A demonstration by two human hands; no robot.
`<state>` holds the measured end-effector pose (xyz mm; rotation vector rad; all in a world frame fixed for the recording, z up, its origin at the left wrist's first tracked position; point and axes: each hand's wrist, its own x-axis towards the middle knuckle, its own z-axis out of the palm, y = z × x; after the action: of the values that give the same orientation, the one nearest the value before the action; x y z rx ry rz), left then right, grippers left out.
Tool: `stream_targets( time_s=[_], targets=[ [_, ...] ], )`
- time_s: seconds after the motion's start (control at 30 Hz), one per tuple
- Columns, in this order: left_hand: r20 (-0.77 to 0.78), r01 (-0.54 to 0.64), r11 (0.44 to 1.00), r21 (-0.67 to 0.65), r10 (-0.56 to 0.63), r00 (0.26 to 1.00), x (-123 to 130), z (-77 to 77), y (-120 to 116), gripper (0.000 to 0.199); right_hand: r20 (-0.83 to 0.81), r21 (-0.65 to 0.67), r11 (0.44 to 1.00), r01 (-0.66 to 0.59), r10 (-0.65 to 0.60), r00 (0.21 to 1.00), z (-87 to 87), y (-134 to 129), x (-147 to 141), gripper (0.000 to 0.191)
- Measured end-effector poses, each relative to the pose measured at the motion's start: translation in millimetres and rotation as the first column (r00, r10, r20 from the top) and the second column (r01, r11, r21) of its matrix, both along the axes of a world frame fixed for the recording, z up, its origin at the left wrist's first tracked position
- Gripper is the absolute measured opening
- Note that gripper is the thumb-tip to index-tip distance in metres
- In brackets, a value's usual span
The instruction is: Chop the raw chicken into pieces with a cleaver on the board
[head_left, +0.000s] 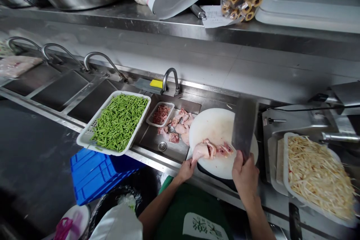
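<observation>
Busy steel kitchen, with a long counter (pixel 70 122) of sinks along a tiled wall (pixel 208 60) and a loaded shelf (pixel 118 18) above. Over on the left there's a wrapped pack (pixel 17 66) by the sinks, then a white tray (pixel 84 138) piled with chopped green beans (pixel 120 122). A blue crate (pixel 92 174) sits lower down, below that tray.

Next sink (pixel 149 138) over has a little basket (pixel 153 123) of diced meat (pixel 161 114), plus some raw pieces (pixel 182 127) lying loose near the drain. Then the left hand (pixel 186 170), fingers pinched on the near end of a raw leg (pixel 201 151). That leg lies on the round white board (pixel 210 120), cut end facing right, with a few chopped bits (pixel 225 149) right beside it.

The right hand (pixel 246 174) has its fingers wrapped round the handle of a cleaver (pixel 244 125). Blade's blurry, over the board's right side; can't tell if it's touching. Far right, a white tub (pixel 286 157) heaped with bean sprouts (pixel 317 176).
</observation>
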<state>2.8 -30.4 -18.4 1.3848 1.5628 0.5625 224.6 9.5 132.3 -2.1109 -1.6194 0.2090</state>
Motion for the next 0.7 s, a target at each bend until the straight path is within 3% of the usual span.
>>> stream_targets(
  time_s=[0.07,0.13,0.17,0.27,0.33,0.43,0.5,0.6,0.7],
  targets=[
    [0.011,-0.01,1.0,0.008,0.01,1.0,1,-1.9,0,0.06,-0.006,-0.041,0.999,-0.006,0.006,1.0,-12.1,-4,-19,0.045],
    [0.028,-0.016,1.0,0.014,0.016,0.999,2,-3.4,0,0.06,-0.024,-0.229,0.966,-0.118,0.116,0.993,-37.8,-14,-34,0.037],
    [0.039,-0.021,0.999,0.024,0.02,0.999,2,-3.8,1,0.059,-0.032,-0.34,0.923,-0.181,0.181,0.983,-52.4,-21,-37,0.034],
    [0.063,-0.032,0.999,0.027,0.03,0.998,3,-4.2,2,0.058,-0.019,-0.534,0.808,-0.249,0.283,0.959,-86.2,-45,-21,0.029],
    [0.07,-0.05,0.998,0.028,0.048,0.996,3,-4.7,2,0.059,-0.039,-0.562,0.776,-0.287,0.322,0.946,-93.9,-56,3,0.027],
    [0.131,-0.073,0.997,0.022,0.069,0.989,0,-7.0,1,0.064,-0.021,-0.577,0.769,-0.277,0.324,0.946,-85.6,-56,32,0.025],
    [0.231,-0.068,0.998,-0.02,0.07,0.97,-2,-9.5,-1,0.067,0.059,-0.584,0.786,-0.204,0.291,0.955,-72.5,-50,34,0.026],
    [0.344,-0.046,0.997,-0.063,0.065,0.937,-2,-12.8,-4,0.068,0.15,-0.534,0.831,-0.155,0.274,0.95,-51.1,-41,11,0.029],
    [0.335,-0.062,0.998,-0.018,0.064,0.94,2,-14.1,-6,0.065,0.16,-0.462,0.865,-0.196,0.299,0.941,-38.9,-34,-28,0.031]
  ],
)
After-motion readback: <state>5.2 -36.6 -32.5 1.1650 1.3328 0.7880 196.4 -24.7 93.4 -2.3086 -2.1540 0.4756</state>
